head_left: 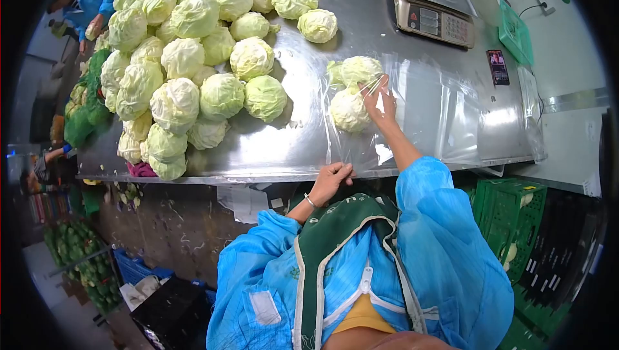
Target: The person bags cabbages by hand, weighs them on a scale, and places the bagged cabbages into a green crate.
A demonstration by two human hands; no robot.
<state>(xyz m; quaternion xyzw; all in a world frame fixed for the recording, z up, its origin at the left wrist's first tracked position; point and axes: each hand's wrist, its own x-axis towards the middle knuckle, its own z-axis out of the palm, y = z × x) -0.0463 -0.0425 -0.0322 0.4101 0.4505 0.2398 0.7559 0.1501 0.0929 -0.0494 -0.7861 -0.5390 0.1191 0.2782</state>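
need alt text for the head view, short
A person in a blue coat and green apron works at a steel table: the right hand pinches a clear plastic bag over two cabbages, the left hand grips the bag's near edge.

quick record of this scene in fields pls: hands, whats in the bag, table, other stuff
left hand: left hand grips the near edge of the clear plastic bag at the table rim
right hand: right hand reaches into the bag's mouth, on a cabbage
in bag: two bagged cabbages
table: steel table with a loose cabbage pile on its left side
far edge: weighing scale
below right: green crates
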